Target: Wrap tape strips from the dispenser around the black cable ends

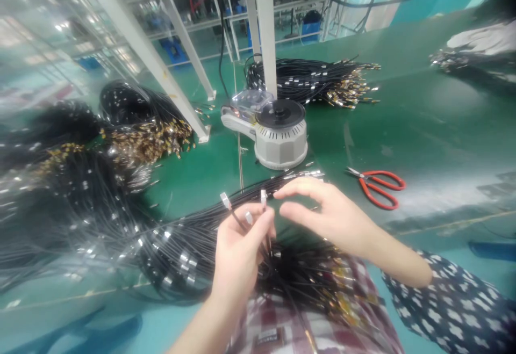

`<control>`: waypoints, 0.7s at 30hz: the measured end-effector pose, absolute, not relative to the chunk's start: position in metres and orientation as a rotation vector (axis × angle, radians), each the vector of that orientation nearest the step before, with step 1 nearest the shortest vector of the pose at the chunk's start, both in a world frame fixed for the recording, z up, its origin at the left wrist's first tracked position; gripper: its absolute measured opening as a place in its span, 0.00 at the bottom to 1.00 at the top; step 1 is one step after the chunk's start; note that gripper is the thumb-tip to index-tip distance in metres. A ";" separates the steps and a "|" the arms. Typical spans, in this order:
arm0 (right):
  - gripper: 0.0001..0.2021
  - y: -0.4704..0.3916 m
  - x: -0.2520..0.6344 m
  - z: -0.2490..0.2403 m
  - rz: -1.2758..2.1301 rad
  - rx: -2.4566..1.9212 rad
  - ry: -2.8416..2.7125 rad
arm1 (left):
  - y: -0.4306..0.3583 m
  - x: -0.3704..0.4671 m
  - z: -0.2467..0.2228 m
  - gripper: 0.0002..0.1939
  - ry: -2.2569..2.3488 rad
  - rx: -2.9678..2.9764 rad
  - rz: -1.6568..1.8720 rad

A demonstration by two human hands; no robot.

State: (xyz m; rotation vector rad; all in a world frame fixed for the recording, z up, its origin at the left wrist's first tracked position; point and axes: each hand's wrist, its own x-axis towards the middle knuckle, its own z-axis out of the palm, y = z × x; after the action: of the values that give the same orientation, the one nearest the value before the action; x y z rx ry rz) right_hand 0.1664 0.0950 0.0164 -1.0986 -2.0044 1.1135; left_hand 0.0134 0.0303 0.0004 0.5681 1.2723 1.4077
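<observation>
My left hand [242, 241] is closed round a few thin black cables, whose pale connector ends [226, 200] stick up between the thumb and fingers. Just to the right, my right hand [322, 211] has its thumb and index finger apart, with nothing visible between them. Below the hands, a bundle of black cables [290, 268] with gold-coloured ends lies across my lap. More black cables [209, 219] run over the table edge behind my left hand, and some of their silvery ends lie beyond my right fingertips.
A round white tape dispenser [281, 142] stands beyond my hands. Red-handled scissors [381, 185] lie to the right on the green table [427, 112]. Heaped cable bundles [149, 139] cover the left side, and another bundle [306, 80] lies behind a white post [265, 31].
</observation>
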 end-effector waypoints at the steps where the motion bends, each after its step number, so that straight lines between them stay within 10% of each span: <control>1: 0.08 0.093 0.164 0.016 1.082 -1.093 -1.999 | 0.030 0.014 0.000 0.11 1.268 0.561 1.411; 21: 0.06 0.097 0.163 0.030 1.549 -1.016 -1.780 | 0.019 0.016 0.003 0.13 1.458 0.931 1.450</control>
State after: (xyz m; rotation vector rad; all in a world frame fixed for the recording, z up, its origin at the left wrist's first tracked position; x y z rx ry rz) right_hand 0.1630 0.0973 0.0297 -1.0155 -1.7800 1.5491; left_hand 0.0158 0.0186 0.0033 0.9312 1.4583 1.4499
